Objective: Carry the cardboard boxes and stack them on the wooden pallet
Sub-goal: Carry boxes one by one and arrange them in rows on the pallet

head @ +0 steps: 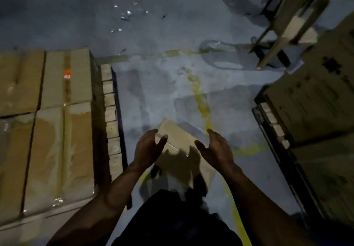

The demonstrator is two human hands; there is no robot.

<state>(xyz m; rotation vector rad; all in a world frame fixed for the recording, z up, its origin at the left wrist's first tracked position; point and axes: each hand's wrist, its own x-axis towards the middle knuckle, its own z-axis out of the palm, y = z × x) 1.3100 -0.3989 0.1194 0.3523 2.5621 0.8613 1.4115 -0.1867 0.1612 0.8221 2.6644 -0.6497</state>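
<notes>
**Hands positioned over a floor box between two pallets**

Hands hover palms-inward above a cardboard box (182, 144) lying skewed on the grey floor (153, 84). The left hand (148, 148) and right hand (215, 150) are spread, fingers loosely curved, holding nothing; neither appears to touch the box. Judged from the spacing, the palms are set to close on opposite sides of the box for a two-handed lift.

The wooden pallet (111, 115) stands to the person's left, its slat ends showing along the edge. Stacked boxes (47, 130), taped along their seams, already cover its visible top in a flat layer, so the next box probably goes on top of them.

A second pallet (274, 123) with printed cartons (306, 96) stands to the right. A yellow floor line (201, 102) runs between the two loads. A metal frame (287, 25) stands beyond, blurred.
</notes>
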